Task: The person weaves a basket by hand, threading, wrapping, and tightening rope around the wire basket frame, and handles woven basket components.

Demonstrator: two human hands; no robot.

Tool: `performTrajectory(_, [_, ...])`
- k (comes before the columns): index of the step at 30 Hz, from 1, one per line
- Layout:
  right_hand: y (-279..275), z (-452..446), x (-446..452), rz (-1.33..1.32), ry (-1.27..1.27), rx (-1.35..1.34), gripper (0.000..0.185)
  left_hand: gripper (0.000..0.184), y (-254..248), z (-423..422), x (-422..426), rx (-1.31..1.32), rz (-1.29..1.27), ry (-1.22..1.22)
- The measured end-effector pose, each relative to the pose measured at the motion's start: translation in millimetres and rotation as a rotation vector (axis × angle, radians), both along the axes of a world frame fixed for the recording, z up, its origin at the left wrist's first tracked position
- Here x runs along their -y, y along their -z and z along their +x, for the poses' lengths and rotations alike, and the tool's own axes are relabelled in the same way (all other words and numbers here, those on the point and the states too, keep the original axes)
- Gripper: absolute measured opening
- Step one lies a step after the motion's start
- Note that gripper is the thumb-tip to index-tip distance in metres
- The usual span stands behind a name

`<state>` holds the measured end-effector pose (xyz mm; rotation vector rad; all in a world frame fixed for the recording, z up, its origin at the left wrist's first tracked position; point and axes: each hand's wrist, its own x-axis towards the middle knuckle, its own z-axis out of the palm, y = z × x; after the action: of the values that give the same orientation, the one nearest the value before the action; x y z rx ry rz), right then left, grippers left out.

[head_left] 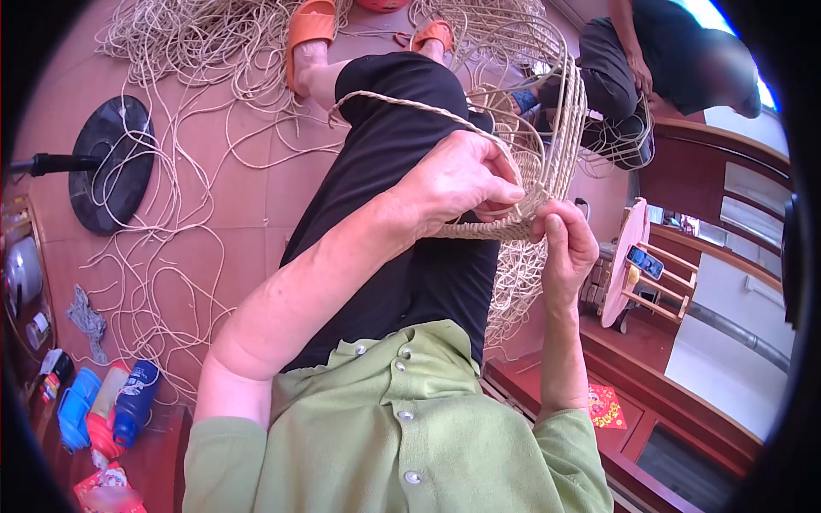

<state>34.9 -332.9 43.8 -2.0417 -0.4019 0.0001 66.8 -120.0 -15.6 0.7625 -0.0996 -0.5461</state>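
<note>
A woven basket-like piece of beige cord (564, 128) rests against my lap, with a rim of bundled strands curving up on the right. My left hand (466, 179) is closed at its near edge, with thumb and fingers pinching a twisted cord (410, 103) that loops back over the black trousers. Just to the right, my right hand (566, 235) is closed too, its thumb and fingertips pressed on the woven edge. The fingertips of both hands partly hide the spot between them.
Loose cord (197, 51) lies heaped and trailing over the floor. A black round base (111, 184) stands left, bottles (135, 402) lower left. A person (658, 68) sits upper right with cords. A phone (645, 262) lies on a wooden stool (624, 261) at right.
</note>
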Motion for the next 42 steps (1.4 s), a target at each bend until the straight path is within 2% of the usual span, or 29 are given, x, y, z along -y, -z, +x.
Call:
performTrajectory(3, [-3.3, -1.7, -3.5, -0.052, -0.028, 0.027, 0.01, 0.007, 2.9, -6.5, 0.1, 0.023, -0.053, -0.04])
performTrajectory(6, [-2.6, -1.4, -3.8, -0.099, -0.035, 0.046, 0.008, 0.006, 3.3, -25.7, 2.8, 0.027, -0.052, -0.224])
performTrajectory(9, [0.1, -0.2, -5.5, -0.091, -0.032, 0.055, 0.008, 0.007, 5.4, -44.8, 1.2, 0.046, -0.189, -0.316])
performTrajectory(12, [-1.7, 0.7, -7.0, -0.108, -0.034, 0.048, 0.008, 0.01, 12.1, -54.2, 2.6, 0.119, -0.248, -0.32])
performTrajectory(16, [-2.7, 2.2, -7.0, -0.122, -0.044, 0.062, 0.007, 0.012, 14.7, -52.5, -0.5, 0.302, -0.14, -0.387])
performTrajectory(19, [-1.5, 2.1, -7.1, -0.124, -0.041, 0.063, 0.008, 0.01, 13.0, -47.7, 2.0, 0.179, -0.216, -0.387])
performTrajectory(22, [-0.2, 1.1, -7.5, -0.111, -0.028, 0.052, 0.008, 0.007, 6.6, -38.5, 2.0, 0.012, -0.085, -0.348])
performTrajectory(28, [-7.9, 3.7, -16.4, -0.167, -0.011, 0.04, 0.018, 0.007, 2.4, -17.3, 6.6, 0.022, 0.205, -0.237])
performTrajectory(29, [-6.8, 5.7, -14.9, -0.205, -0.048, 0.079, 0.025, 0.008, 2.4, -15.7, 6.7, 0.034, 0.239, -0.232])
performTrajectory(31, [-8.7, 6.1, -19.7, -0.269, -0.048, 0.122, 0.026, 0.009, -1.4, -14.3, 7.1, 0.025, 0.298, -0.214])
performTrajectory(33, [-13.6, 6.7, -22.1, -0.344, -0.06, 0.18, 0.03, 0.007, -3.4, -14.2, 7.9, -0.004, 0.205, -0.213])
performTrajectory(36, [-12.8, 8.3, -22.4, -0.514, -0.089, 0.404, 0.032, 0.006, -4.3, -14.9, 5.6, -0.03, 0.121, -0.225])
performTrajectory(40, [-12.1, 3.8, -22.7, -0.659, -0.067, 0.486, 0.037, 0.01, -0.1, -19.7, 8.7, -0.018, -0.024, -0.276])
performTrajectory(42, [-8.4, 4.9, -23.0, -0.636, -0.077, 0.543, 0.038, 0.012, 0.0, -19.7, 7.0, -0.004, 0.03, -0.25])
